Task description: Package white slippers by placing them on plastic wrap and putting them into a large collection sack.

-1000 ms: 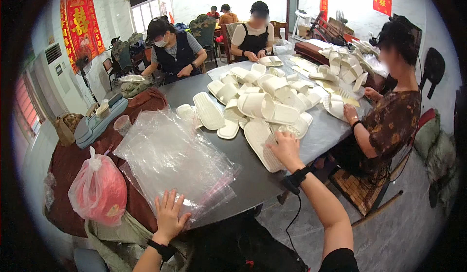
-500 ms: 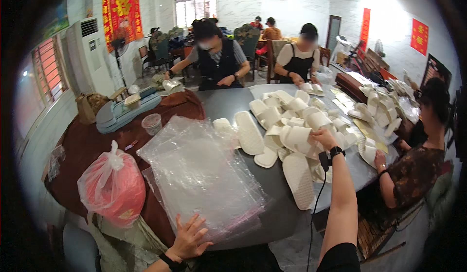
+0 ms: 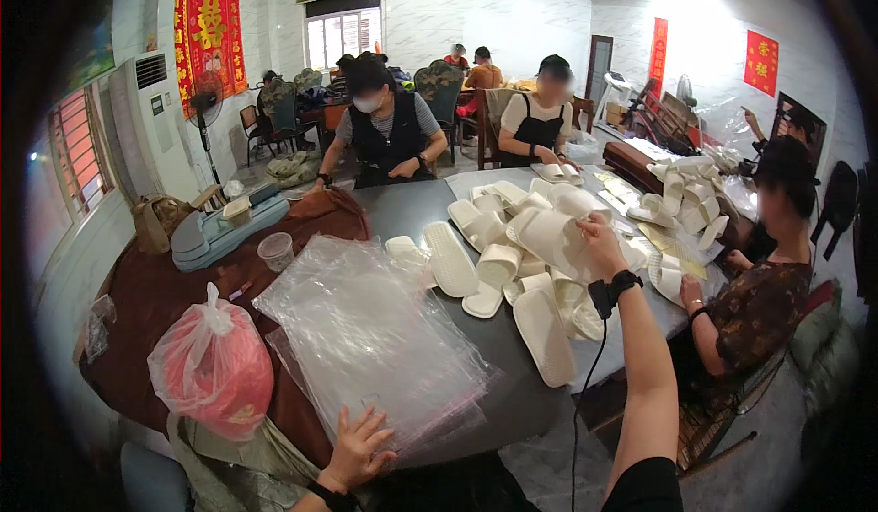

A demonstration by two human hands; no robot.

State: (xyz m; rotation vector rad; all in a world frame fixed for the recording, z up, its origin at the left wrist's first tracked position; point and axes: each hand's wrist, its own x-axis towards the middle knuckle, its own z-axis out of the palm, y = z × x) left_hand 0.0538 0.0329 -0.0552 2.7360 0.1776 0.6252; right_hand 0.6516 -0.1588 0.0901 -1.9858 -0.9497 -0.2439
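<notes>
While the left hand point(image 3: 357, 451) lay spread on lower-left bags point(image 3: 366, 329), the right hand point(image 3: 600, 245) clasped a slipper point(image 3: 548, 235), seemingly picking; lifting wanted steadiness.

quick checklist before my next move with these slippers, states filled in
1. Right hand gripping a white slipper: ok
2. Left hand free of slippers: ok, fingers spread
3. Left hand pressing on the clear bags: cannot tell
4. Slipper pile in neat order: not ok, jumbled
5. Right-side co-worker's hand apart from yours: ok
6. Black cable clear of slippers: cannot tell
</notes>
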